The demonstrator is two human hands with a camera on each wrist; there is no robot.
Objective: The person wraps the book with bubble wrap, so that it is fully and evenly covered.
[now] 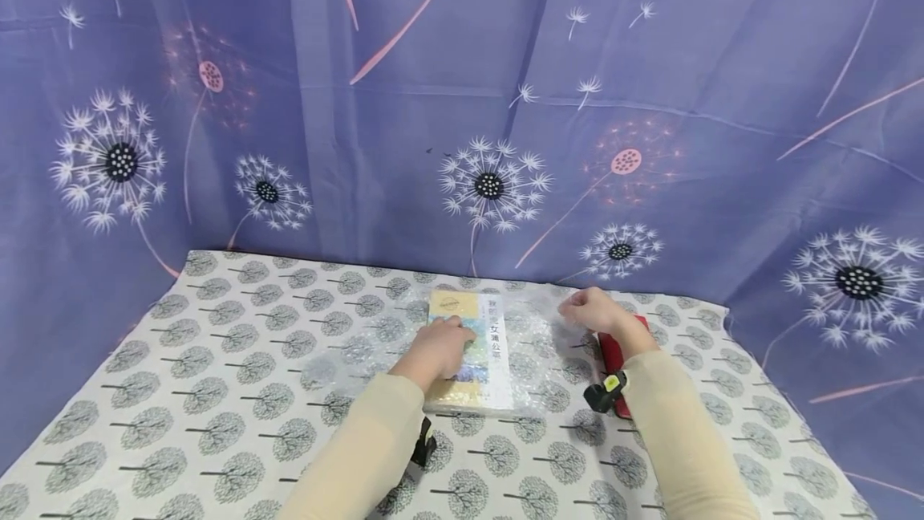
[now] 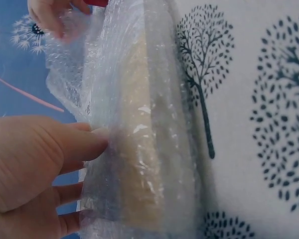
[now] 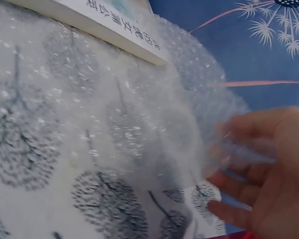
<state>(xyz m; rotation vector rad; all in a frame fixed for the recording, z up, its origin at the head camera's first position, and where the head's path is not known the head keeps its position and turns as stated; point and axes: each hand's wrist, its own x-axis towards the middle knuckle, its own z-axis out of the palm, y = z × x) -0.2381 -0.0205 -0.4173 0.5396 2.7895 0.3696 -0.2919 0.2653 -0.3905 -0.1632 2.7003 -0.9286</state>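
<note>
A book [image 1: 498, 355] with a yellow, blue and white cover lies on the table, with clear bubble wrap [image 1: 534, 343] spread to both sides of it. In the left wrist view, bubble wrap [image 2: 139, 124] covers the book's near edge. My left hand [image 1: 442, 347] rests on the wrapped book, thumb and fingers touching the film. At the right, my right hand [image 1: 597, 311] pinches the edge of the bubble wrap between thumb and fingers. The right wrist view shows the film [image 3: 164, 144] stretching from the book to that hand [image 3: 274, 169], slightly raised.
A red object [image 1: 612, 353] lies on the table under my right forearm, partly hidden. The tablecloth [image 1: 238, 392] is white with a tree print. Behind the table hangs a purple-blue curtain [image 1: 404, 127] with dandelion patterns. Each wrist wears a black strap-on device [image 1: 605, 393].
</note>
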